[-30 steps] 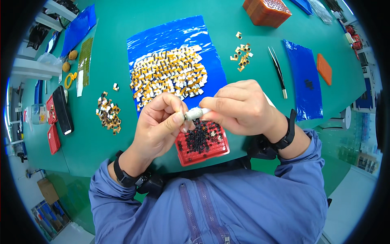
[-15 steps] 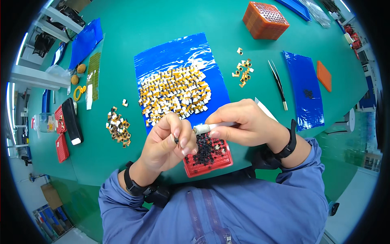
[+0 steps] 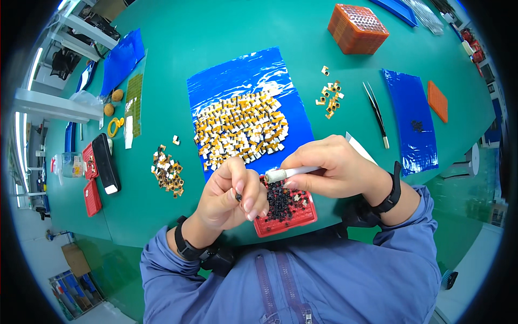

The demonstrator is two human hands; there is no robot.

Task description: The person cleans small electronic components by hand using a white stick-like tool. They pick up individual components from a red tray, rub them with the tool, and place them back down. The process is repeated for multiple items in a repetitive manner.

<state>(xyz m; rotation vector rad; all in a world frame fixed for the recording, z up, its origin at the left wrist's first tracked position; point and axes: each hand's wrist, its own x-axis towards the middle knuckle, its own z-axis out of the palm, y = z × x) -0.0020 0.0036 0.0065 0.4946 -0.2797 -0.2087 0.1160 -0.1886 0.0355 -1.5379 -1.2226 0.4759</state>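
My left hand (image 3: 226, 194) is closed, with a tiny black round part (image 3: 238, 197) pinched between thumb and fingertip. Between the thumb and fingers of my right hand (image 3: 337, 168) lies a slim white stick (image 3: 294, 171) with a thick wrapped end, which points left toward my left fingers. Both hands hover over the near edge of a blue sheet (image 3: 232, 75) and a red tray (image 3: 288, 228). Many small black parts (image 3: 280, 202) and a few pale bits lie in that tray. Rows of small white-and-gold pieces (image 3: 243, 129) cover the sheet's near half.
Loose gold pieces lie in a left pile (image 3: 170, 171) and a right group (image 3: 330, 98). Tweezers (image 3: 376, 113) rest beside another blue sheet (image 3: 413, 124) with black specks. Orange stacked trays (image 3: 357, 29) stand far right; a black case (image 3: 106, 162) lies left.
The scene has shifted slightly rightward and down in the picture. My left fingertips sit a little lower beside the stick's end. Both hands keep hold of the same things.
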